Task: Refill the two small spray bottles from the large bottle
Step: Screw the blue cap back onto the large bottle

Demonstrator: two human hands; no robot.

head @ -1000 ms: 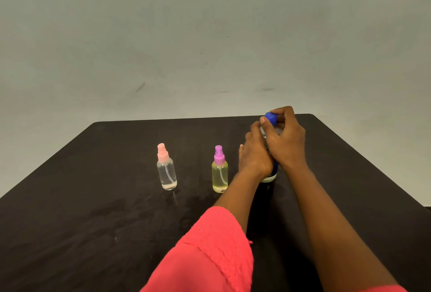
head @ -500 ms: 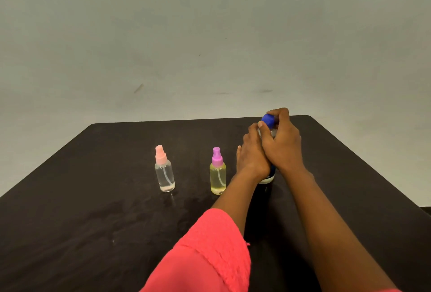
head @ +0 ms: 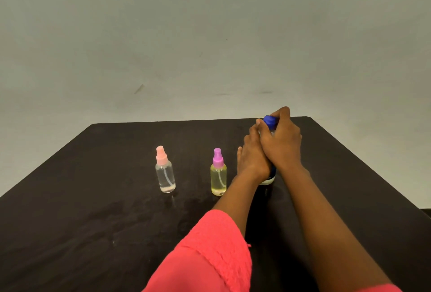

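Note:
The large bottle [head: 270,178] stands upright right of centre on the black table [head: 93,210], mostly hidden behind both hands. My left hand [head: 253,160] grips its body. My right hand [head: 281,141] curls round its blue cap [head: 270,122] at the top. A small spray bottle with a pink top [head: 165,170] holds clear liquid and stands to the left. A second small spray bottle with a purple top [head: 218,172] holds yellowish liquid, close to my left hand. Both small bottles are upright with their tops on.
A plain grey wall rises behind the table's far edge [head: 186,121]. My coral sleeve [head: 205,256] covers the left forearm near the bottom of the view. The table's right edge runs diagonally past my right arm.
My right hand's fingers have shifted round the blue cap, and the view has dipped slightly. The bottles stand where they were.

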